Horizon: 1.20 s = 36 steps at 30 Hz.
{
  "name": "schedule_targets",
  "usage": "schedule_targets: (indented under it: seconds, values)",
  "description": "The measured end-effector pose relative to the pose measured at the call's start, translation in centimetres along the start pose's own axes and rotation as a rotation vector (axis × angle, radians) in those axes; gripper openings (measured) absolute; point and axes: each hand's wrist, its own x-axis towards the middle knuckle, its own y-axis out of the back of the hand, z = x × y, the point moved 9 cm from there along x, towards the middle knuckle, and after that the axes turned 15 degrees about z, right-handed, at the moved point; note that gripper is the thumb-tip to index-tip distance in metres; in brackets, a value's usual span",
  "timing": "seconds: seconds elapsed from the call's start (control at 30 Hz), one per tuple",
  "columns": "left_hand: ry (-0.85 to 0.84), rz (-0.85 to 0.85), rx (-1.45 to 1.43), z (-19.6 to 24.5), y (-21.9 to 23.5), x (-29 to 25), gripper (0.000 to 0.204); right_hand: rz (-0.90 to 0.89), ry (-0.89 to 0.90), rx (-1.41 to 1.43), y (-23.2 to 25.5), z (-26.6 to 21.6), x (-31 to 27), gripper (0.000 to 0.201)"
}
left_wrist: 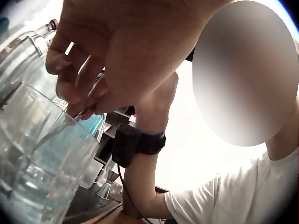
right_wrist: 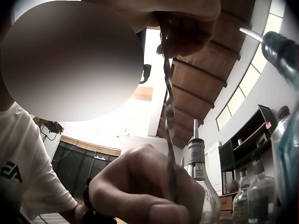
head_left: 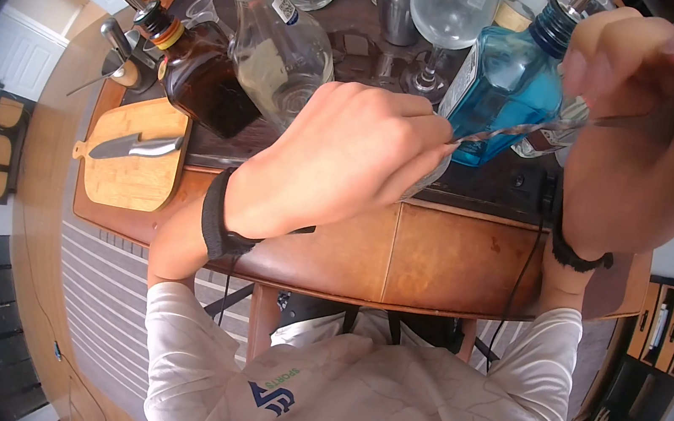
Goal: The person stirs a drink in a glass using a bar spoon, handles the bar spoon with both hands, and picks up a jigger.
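A twisted-stem bar spoon (head_left: 518, 130) runs between the two hands. My left hand (head_left: 336, 151) pinches it low down, just over the rim of a clear glass (left_wrist: 42, 158); in the left wrist view the lower stem slants into that glass. Most of the glass is covered by the left hand in the head view. Higher up, my right hand (head_left: 644, 140) grips the upper end of the stem, which the right wrist view shows passing down from the right fingers (right_wrist: 175, 44) to the left thumb and fingers. Close behind stands a blue bottle (head_left: 510, 93) with a pourer.
On the left lie a wooden cutting board (head_left: 133, 175) and a knife (head_left: 137, 147). A dark brown bottle (head_left: 209, 79) and a clear bottle (head_left: 277, 49) stand beside them. A stemmed glass (head_left: 452, 13) and a metal shaker (head_left: 394, 5) are farther back. A cable (head_left: 527, 270) hangs from the right wrist.
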Motion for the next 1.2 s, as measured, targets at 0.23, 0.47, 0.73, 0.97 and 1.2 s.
schedule_targets:
  seconds: [0.23, 0.47, 0.73, 0.97, 1.2]
  values:
    - [-0.010, -0.018, -0.004, 0.4, 0.2, 0.1, 0.014, -0.019, -0.039, -0.114, 0.4, 0.1, 0.5, 0.044]
    - [-0.030, 0.004, -0.147, 1.3, -0.3, -0.1, 0.016, -0.040, -0.076, -0.226, 0.7, 0.1, 1.0, 0.044]
    - [-0.048, 0.010, -0.188, 1.5, -0.7, -0.1, 0.017, -0.053, -0.040, -0.173, -1.1, -0.3, 1.1, 0.044]
    - [-0.017, 0.048, -0.113, 0.4, -0.6, 0.1, 0.015, -0.060, 0.029, -0.055, -1.8, -0.9, 0.6, 0.044]
    - [0.004, -0.011, -0.028, 0.0, 0.0, 0.2, 0.013, 0.018, -0.020, 0.027, -0.7, 0.1, 0.2, 0.042]
